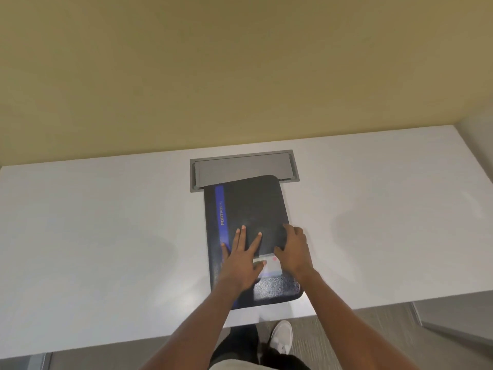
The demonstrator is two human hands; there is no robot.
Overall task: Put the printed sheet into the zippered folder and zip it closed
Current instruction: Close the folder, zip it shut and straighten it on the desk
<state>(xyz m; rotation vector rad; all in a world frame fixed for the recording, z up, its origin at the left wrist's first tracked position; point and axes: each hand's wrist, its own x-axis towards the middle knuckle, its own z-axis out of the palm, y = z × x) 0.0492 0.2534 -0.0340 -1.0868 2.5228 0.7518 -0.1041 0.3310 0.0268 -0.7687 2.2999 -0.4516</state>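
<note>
A black zippered folder (pixel 250 206) with a blue stripe along its left side lies flat on the white table (pixel 93 236), long side running away from me. My left hand (pixel 241 259) rests flat on the folder's cover, fingers spread. My right hand (pixel 293 252) is curled over the folder's right edge, fingers on the cover. Between the two hands a small patch of white printed sheet (pixel 273 267) shows on the folder's near part; the rest of the sheet is hidden. I cannot tell whether the zipper is done up.
A grey cable-hatch lid (pixel 240 166) is set into the table just beyond the folder, whose far end overlaps it. A tan wall rises behind the table. Below the near table edge are my legs and a white shoe (pixel 281 336) on grey carpet.
</note>
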